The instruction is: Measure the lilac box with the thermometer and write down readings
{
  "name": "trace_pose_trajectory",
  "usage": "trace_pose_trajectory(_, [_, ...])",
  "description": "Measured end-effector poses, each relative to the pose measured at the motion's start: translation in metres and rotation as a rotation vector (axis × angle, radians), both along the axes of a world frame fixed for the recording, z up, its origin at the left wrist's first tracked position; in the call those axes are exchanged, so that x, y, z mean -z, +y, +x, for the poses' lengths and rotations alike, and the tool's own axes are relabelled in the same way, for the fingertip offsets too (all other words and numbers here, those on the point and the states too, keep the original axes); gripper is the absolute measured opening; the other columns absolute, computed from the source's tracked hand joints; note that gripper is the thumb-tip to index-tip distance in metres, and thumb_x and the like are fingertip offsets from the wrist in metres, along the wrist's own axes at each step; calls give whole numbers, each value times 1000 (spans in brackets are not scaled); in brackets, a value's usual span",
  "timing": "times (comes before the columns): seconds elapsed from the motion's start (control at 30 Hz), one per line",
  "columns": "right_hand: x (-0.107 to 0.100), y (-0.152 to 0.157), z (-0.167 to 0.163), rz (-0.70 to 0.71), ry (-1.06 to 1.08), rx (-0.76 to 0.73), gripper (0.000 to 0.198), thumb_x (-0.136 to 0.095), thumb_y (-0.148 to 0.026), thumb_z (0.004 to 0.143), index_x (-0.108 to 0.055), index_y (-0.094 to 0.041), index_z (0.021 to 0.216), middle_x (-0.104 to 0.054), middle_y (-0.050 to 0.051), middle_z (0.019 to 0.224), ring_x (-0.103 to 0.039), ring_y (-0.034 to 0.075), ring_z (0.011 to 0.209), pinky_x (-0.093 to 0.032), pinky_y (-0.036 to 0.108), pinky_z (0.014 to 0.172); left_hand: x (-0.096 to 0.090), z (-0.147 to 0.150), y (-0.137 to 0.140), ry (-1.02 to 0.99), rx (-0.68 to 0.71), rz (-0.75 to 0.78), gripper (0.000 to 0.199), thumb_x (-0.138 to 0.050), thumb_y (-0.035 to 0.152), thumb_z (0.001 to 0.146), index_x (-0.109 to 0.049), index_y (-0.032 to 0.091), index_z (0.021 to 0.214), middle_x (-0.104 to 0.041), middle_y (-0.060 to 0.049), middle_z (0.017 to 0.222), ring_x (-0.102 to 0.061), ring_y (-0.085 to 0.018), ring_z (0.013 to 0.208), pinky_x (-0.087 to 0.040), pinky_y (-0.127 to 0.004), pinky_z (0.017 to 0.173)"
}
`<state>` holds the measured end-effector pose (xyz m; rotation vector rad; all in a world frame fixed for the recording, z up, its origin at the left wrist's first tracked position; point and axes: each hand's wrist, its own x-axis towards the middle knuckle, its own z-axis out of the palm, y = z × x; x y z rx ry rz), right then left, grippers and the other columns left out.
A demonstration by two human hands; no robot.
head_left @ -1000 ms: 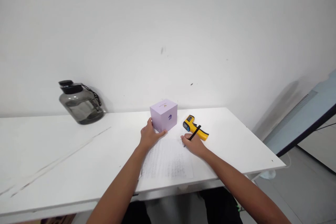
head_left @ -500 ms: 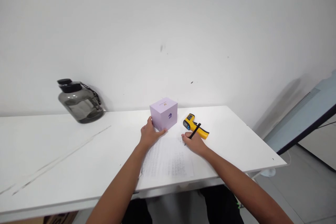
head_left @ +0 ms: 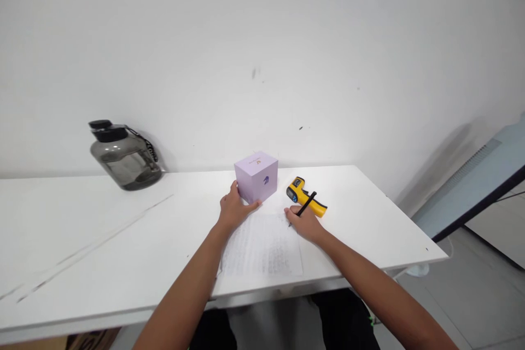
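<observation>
My left hand (head_left: 234, 209) rests against a lilac box (head_left: 262, 181), its thumb along the lower front edge and its fingers at the left side. The box stands on the table and bears a dark purple mark on one face. In my right hand (head_left: 305, 223) is a black pen (head_left: 307, 204), its tip down at the upper right of a sheet of paper (head_left: 262, 249). Small rows of marks cover much of the sheet, too blurred to read. Just beyond the right hand lies a yellow and black infrared thermometer (head_left: 316, 207), partly behind the pen.
A large smoky-grey water bottle (head_left: 127, 161) with a black lid and strap stands at the left by the wall. The white table (head_left: 123, 262) ends at the right, where a pale blue panel (head_left: 467, 186) leans. A cardboard box (head_left: 92, 339) shows below the table.
The pen has shifted very slightly to the right with my right hand. My left hand keeps its place on the box. The whole view has moved a little.
</observation>
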<state>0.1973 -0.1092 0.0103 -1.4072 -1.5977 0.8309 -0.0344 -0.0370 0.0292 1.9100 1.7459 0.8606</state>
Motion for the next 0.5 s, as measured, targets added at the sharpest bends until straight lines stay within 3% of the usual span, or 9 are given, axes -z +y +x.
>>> trace_pose_trajectory(0.5, [-4,-3,0,47,-15,23,46,-49,-49,84,-22,-24,56,-28,-5,54,-31,12,55,-25,28,54,1,0,1,-19,12,9,109,-76,62,66,-21,19,151,-57,-19,144,-51,-35,138,-30,-50,117])
